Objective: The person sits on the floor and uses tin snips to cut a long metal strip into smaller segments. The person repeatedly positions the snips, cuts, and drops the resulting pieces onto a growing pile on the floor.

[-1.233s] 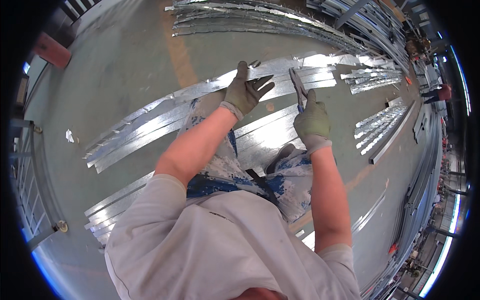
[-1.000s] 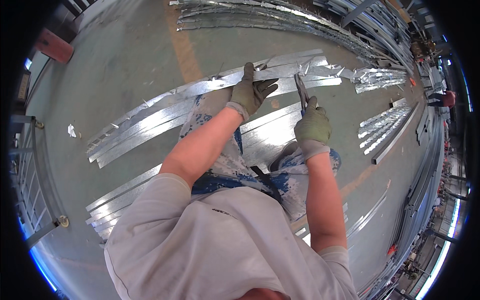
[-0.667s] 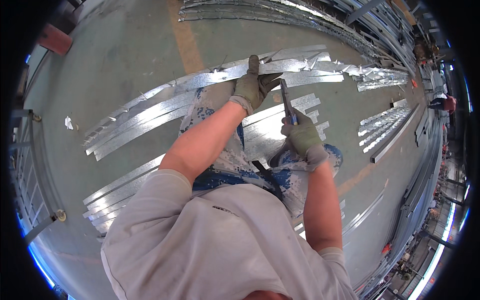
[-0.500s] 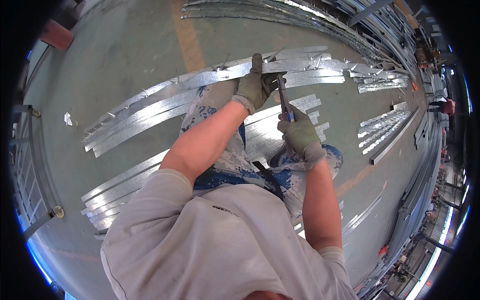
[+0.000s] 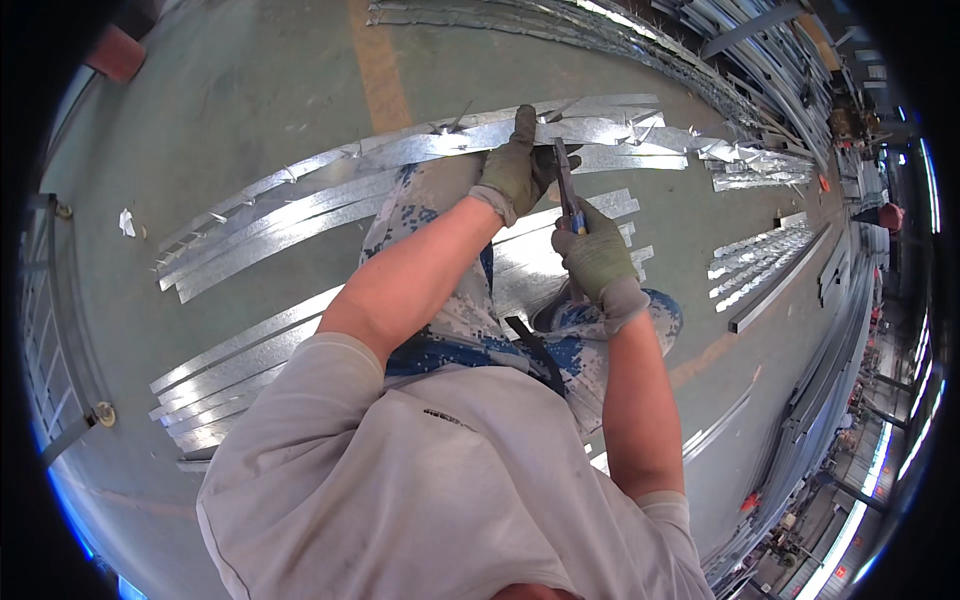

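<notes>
My gloved left hand [image 5: 515, 172] is closed on a long shiny metal strip [image 5: 430, 146] with tabs sticking up along it, the thumb lying over its face. The strip crosses in front of my knees. My gloved right hand [image 5: 600, 258] grips a plier-like hand tool [image 5: 564, 182] with dark jaws and a blue part at the handle. The tool's tip reaches the near edge of the strip, just right of my left hand. Whether its jaws bite on a tab cannot be seen. Flat metal strips [image 5: 300, 228] lie beyond and under my legs.
More flat strips [image 5: 235, 365] lie at the left, and bundles of tabbed strips [image 5: 765, 255] at the right. A long bar [image 5: 780, 280] lies beside them. Tabbed lengths [image 5: 520, 22] run along the far side. A wheeled metal frame [image 5: 60, 300] stands left; a person [image 5: 888, 216] is far right.
The tool and my right hand have shifted slightly up and to the left along the strip. My left hand has moved a little to the right; the view has turned slightly.
</notes>
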